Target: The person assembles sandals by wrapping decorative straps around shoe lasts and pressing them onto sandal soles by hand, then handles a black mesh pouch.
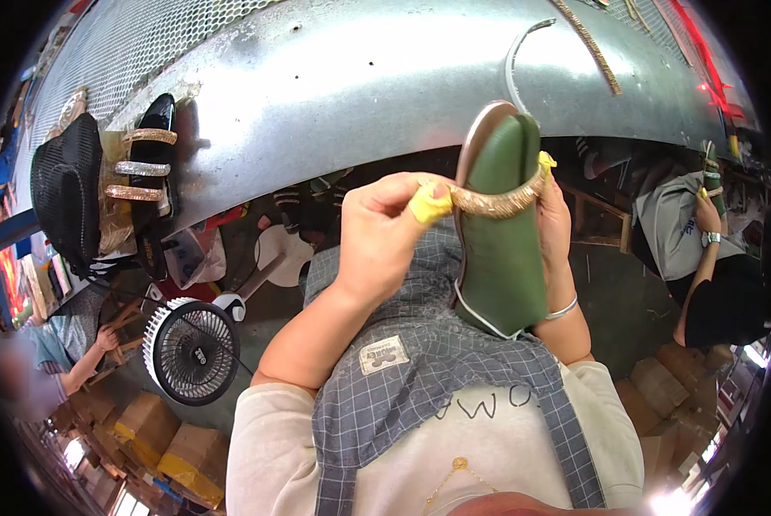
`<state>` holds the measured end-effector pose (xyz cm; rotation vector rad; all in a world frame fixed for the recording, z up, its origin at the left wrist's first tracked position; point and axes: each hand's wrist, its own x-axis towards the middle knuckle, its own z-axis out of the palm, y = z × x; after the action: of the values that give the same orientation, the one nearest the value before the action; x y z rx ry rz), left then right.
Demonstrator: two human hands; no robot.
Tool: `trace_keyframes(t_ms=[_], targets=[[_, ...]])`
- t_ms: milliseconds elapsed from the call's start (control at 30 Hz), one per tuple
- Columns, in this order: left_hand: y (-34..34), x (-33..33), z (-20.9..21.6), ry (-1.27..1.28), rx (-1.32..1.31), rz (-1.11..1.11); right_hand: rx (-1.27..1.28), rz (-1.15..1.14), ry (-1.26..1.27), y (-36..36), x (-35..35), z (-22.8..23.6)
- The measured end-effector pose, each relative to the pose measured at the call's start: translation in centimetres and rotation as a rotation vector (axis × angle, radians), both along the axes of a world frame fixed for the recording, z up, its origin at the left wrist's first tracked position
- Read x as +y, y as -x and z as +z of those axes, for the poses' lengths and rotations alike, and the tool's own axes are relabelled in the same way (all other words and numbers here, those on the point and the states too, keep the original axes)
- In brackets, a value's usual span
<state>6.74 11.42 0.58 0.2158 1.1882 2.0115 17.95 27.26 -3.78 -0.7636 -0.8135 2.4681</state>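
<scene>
A green shoe last (501, 267) stands upright in front of my chest, toe end up, with a brown insole (482, 142) along its left edge. A gold glittery strap (497, 205) crosses the front of the last in a curve. My left hand (378, 230) pinches the strap's left end; yellow wrapping covers the fingertip there. My right hand (556, 225) is closed at the strap's right end, also with yellow on a fingertip, and its palm lies against the last's right side. The last partly hides the right fingers.
A metal workbench (316, 95) curves ahead, bearing a silver strap (512, 64) and a gold strip (592, 45). At left are a black last with glittery straps (149, 163) and a black textured item (65, 193). A fan (193, 351) stands lower left. Co-workers sit on both sides.
</scene>
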Motion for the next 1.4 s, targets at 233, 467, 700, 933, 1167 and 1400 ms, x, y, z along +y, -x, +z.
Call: trace_keyframes(t_ms=[233,467,700,933,1167,1400], targets=[[1.2,-0.1,2.6,-0.108,0.092,-0.273,0.056,0.1,0.06,-0.1,-1.8,3.9],[2.4,2.7,1.8,-0.214,0.247,-0.775,-0.338,0.177,-0.097,0.5,-5.3,6.0],[4.4,2.9,2.1,-0.209,0.263,-0.453,-0.092,-0.03,0.059,1.5,-3.2,4.6],[6.3,2.0,3.4,0.185,0.651,-0.214,-0.138,0.135,-0.595,0.9,-3.0,7.6],[5.3,0.7,2.5,0.168,0.524,-0.133,-0.142,0.263,-0.938,0.1,-1.3,8.1],[5.2,0.9,2.1,0.129,0.511,-0.151,-0.132,0.352,-0.636,0.5,-0.2,8.1]])
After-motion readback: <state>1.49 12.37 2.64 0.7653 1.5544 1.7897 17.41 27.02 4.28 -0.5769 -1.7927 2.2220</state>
